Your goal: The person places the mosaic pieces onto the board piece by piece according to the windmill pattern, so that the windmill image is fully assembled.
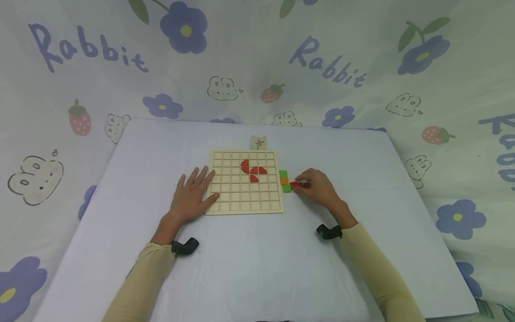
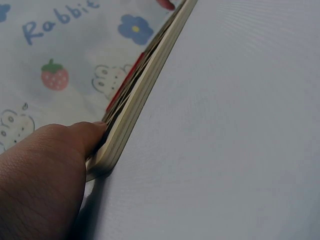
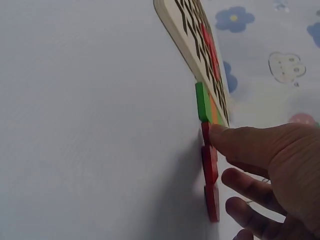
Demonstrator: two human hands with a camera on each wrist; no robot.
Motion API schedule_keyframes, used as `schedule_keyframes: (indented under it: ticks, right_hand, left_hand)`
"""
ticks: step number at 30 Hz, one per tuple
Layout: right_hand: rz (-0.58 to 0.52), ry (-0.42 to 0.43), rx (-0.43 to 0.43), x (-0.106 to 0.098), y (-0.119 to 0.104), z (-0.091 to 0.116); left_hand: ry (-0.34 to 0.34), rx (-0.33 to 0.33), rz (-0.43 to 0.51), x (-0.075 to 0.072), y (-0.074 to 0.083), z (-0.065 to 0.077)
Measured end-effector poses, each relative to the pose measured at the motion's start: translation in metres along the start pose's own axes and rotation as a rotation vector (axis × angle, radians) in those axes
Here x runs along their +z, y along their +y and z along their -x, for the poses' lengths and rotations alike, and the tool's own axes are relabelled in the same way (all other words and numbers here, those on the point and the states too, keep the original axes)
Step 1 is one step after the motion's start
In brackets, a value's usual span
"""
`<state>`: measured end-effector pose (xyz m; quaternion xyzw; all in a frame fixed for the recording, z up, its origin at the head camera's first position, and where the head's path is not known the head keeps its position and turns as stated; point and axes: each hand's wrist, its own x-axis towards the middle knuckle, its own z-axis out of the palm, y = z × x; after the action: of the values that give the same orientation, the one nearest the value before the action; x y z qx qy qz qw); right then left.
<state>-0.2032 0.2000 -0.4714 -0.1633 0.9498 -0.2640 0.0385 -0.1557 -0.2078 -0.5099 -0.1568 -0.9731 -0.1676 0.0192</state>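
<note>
A wooden grid board (image 1: 241, 213) lies on the white table, with red curved pieces (image 1: 258, 170) set in its cells. My left hand (image 1: 191, 199) rests on the board's left edge with fingers spread; its thumb (image 2: 90, 134) touches the board's edge in the left wrist view. Beside the board's right edge lie green pieces (image 1: 283, 173) and an orange piece (image 1: 284, 181). Right of these, my right hand (image 1: 319, 190) pinches a red piece (image 3: 206, 133) between thumb and index finger. More red pieces (image 3: 210, 165) line up under that hand, partly hidden by it in the head view.
Behind the board lies a small card (image 1: 258, 142) printed with a grid and a red figure. A patterned cloth (image 1: 249, 58) hangs behind the table (image 1: 249, 268). Each wrist wears a black camera mount (image 1: 185, 247).
</note>
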Motion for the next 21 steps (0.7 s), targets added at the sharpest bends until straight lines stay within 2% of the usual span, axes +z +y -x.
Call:
schedule_keyframes:
  ticks: [6,11,16,21]
  right_hand:
    - [0.017,-0.040,0.013,-0.0028,0.0045,0.0034]
    - [-0.027,-0.054,0.054,-0.0017,0.0025,0.0005]
    - [-0.072,-0.069,0.057,-0.0016,-0.0015,-0.0018]
    - [-0.053,-0.104,0.104,-0.0105,-0.0026,0.0017]
  left_hand:
    - [0.003,0.002,0.004,0.0003,-0.0004,-0.0007]
    - [-0.004,0.000,0.003,0.0000,-0.0009,0.0000]
    - [0.000,-0.003,0.008,-0.0002,-0.0015,0.0008]
    - [0.002,0.001,0.008,-0.0013,-0.0007,0.0011]
